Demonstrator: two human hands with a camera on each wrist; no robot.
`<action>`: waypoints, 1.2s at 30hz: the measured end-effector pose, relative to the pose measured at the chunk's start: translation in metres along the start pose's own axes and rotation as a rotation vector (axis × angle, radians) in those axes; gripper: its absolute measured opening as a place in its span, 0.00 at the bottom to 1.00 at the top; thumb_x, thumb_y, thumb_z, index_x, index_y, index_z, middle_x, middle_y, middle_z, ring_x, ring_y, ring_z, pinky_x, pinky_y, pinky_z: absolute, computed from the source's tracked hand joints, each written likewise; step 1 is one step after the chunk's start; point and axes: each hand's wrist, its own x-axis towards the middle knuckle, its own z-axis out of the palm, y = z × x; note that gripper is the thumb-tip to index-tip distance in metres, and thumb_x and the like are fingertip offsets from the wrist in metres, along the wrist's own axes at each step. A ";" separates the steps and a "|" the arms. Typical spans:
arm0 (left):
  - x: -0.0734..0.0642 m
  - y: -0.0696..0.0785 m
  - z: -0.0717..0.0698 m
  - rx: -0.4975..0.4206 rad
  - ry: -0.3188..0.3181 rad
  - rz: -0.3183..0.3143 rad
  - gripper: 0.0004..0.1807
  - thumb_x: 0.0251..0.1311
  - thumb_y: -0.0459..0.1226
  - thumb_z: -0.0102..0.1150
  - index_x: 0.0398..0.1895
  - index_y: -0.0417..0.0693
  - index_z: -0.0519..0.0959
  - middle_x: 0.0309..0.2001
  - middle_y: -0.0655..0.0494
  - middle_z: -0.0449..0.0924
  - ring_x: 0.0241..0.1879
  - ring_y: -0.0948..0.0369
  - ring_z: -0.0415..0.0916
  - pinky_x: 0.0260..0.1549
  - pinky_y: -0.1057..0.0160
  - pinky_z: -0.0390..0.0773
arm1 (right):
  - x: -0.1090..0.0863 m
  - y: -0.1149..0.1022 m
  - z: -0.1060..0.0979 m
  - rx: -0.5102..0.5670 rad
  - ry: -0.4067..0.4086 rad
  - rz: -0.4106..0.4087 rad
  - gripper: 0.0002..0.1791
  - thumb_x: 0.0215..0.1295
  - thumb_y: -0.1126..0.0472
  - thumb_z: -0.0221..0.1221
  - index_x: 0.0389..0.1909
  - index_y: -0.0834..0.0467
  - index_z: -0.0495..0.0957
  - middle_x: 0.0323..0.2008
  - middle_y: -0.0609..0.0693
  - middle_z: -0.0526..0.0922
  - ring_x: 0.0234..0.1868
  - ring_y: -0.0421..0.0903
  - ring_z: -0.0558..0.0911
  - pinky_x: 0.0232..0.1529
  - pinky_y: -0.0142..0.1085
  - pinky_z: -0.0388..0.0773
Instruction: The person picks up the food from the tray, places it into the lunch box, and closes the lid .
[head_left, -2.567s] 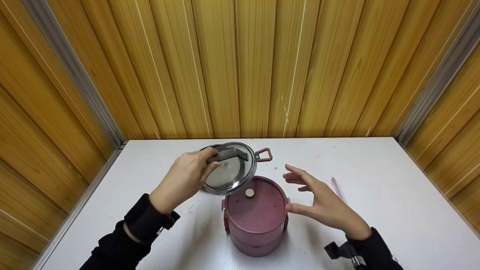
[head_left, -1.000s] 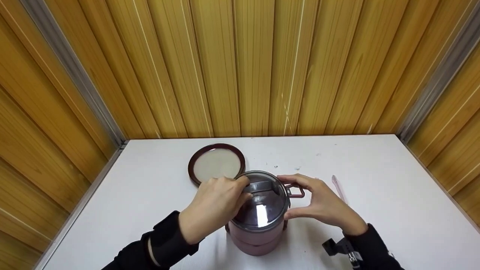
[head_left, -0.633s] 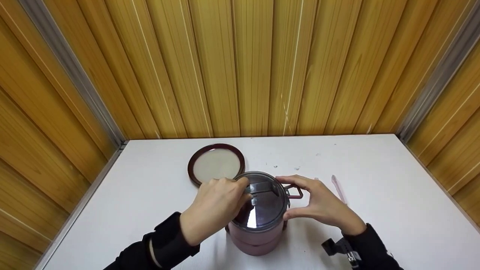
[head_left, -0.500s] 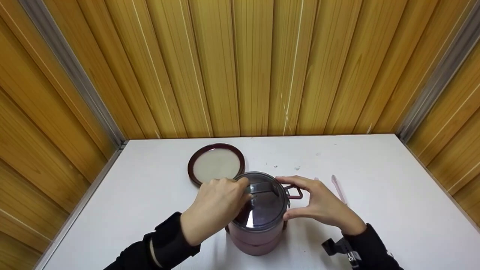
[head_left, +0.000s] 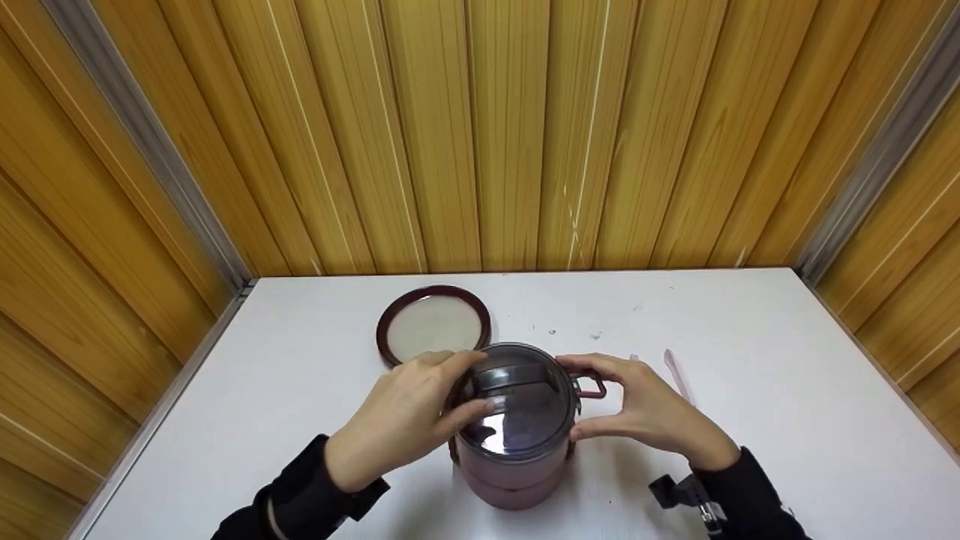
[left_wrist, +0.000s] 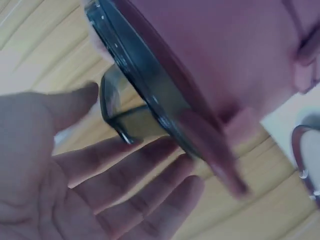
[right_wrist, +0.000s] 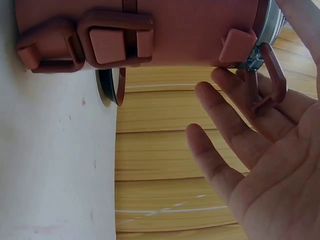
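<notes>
A pink stacked lunch box [head_left: 514,484] stands upright on the white table, its glass lid [head_left: 529,427] seated on top. Over the lid's dark handle [head_left: 514,375] is my left hand [head_left: 401,412]. In the left wrist view, that hand's fingers [left_wrist: 142,200] are spread and extended, without a grip on the handle. My right hand [head_left: 637,409] spans the lid's right edge, thumb in front and index finger behind. Its other fingers [right_wrist: 227,120] are extended in the right wrist view. Beside them, the lid's pink clasp [right_wrist: 276,75] sticks outward, unhooked from the catch [right_wrist: 239,46] below it.
A round plate [head_left: 431,330] with a dark red rim lies behind the lunch box, to its left. On the right, partly behind my right hand, lies a slim pink utensil [head_left: 675,371]. Wood-patterned panels [head_left: 510,150] enclose the table at the back and sides.
The lid has come from above the plate onto the lunch box, carried by my left hand. Since half a second ago, that hand has let go of the handle and drawn slightly left.
</notes>
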 end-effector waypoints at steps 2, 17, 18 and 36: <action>-0.009 -0.012 -0.003 -0.071 -0.015 -0.016 0.29 0.70 0.51 0.75 0.68 0.47 0.82 0.60 0.51 0.91 0.60 0.52 0.89 0.58 0.43 0.89 | -0.001 0.000 -0.001 -0.002 -0.014 0.014 0.42 0.57 0.50 0.84 0.73 0.52 0.81 0.66 0.46 0.89 0.66 0.37 0.86 0.69 0.40 0.84; -0.017 -0.043 0.008 -0.195 -0.095 -0.114 0.13 0.56 0.35 0.79 0.46 0.50 0.91 0.44 0.62 0.94 0.49 0.59 0.90 0.54 0.53 0.89 | -0.008 -0.004 -0.008 -0.020 -0.033 0.042 0.23 0.72 0.54 0.75 0.64 0.52 0.87 0.54 0.42 0.94 0.54 0.37 0.90 0.61 0.35 0.87; -0.016 -0.044 0.009 -0.199 -0.096 -0.114 0.13 0.56 0.35 0.79 0.45 0.50 0.91 0.43 0.62 0.93 0.49 0.59 0.90 0.53 0.54 0.89 | -0.009 -0.004 -0.008 -0.028 -0.032 0.042 0.21 0.72 0.54 0.75 0.63 0.51 0.88 0.53 0.41 0.94 0.53 0.37 0.90 0.60 0.35 0.86; -0.009 -0.048 0.022 -0.280 -0.055 -0.086 0.10 0.52 0.31 0.76 0.36 0.54 0.89 0.35 0.65 0.91 0.32 0.72 0.74 0.32 0.70 0.75 | -0.013 -0.005 -0.007 -0.075 -0.005 0.034 0.13 0.67 0.63 0.75 0.51 0.49 0.90 0.41 0.37 0.93 0.43 0.31 0.87 0.51 0.33 0.86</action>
